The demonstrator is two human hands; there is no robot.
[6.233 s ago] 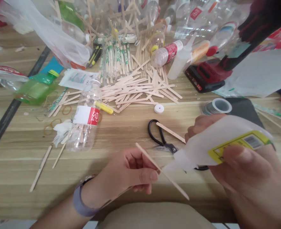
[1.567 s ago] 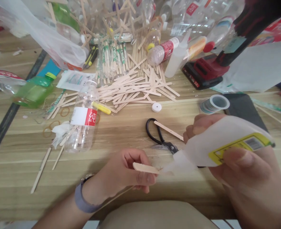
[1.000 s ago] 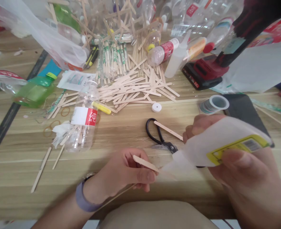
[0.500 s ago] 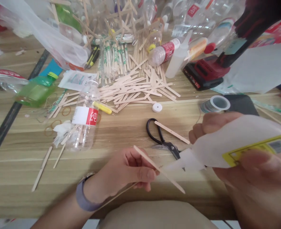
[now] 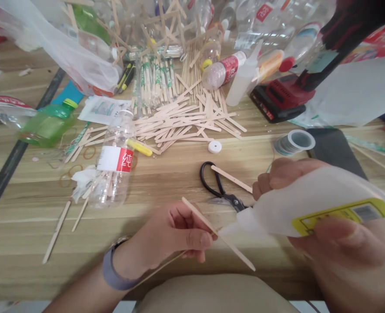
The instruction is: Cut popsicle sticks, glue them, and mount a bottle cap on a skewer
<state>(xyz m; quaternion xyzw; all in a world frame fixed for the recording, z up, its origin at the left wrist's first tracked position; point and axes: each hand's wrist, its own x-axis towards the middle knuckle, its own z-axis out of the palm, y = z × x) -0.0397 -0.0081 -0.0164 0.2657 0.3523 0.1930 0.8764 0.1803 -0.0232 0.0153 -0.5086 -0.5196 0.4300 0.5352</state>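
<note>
My left hand (image 5: 189,232) pinches a flat wooden craft stick (image 5: 234,251), held slanting down to the right. A thin stick (image 5: 161,267) runs back from under the same hand toward the wrist. In my right hand (image 5: 345,243) is a white glue bottle (image 5: 277,208) with a yellow label, tipped on its side. Its narrow nozzle points left, at the craft stick close to my left fingertips; whether it touches I cannot tell. Behind the nozzle lie black-handled scissors (image 5: 212,180), with another craft stick (image 5: 231,177) against them, its right end hidden by my right hand.
A clear bottle (image 5: 115,158) with sticks by it stands left of centre. Beyond are a pile of craft sticks (image 5: 179,124), a white cap (image 5: 215,147), a second glue bottle (image 5: 241,84) and a red-black cordless drill (image 5: 283,98). A wire spool (image 5: 295,142) sits at right.
The glue bottle in my right hand has shifted left, bringing its nozzle closer to the craft stick. My left hand stays almost still.
</note>
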